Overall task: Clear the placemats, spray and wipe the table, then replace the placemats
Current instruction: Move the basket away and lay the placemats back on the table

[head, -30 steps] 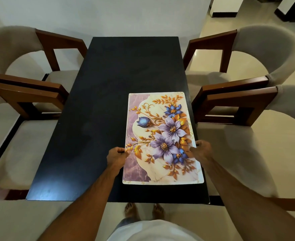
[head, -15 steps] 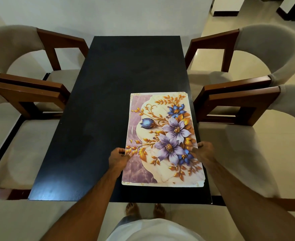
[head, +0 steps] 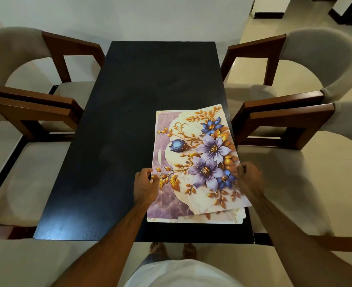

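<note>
Stacked placemats (head: pixel 200 162) at near right of surface (head: pixel 129 121), top mat now skewed, right edge lifted. Left hand (head: pixel 145 186) and right hand (head: pixel 248 179) pinching opposite edges. Likely separating mats for replacing.

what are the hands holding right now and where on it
Both hold the stack of floral placemats: the left hand grips its left long edge, the right hand its right long edge, where the top mat is lifted and skewed.
</note>
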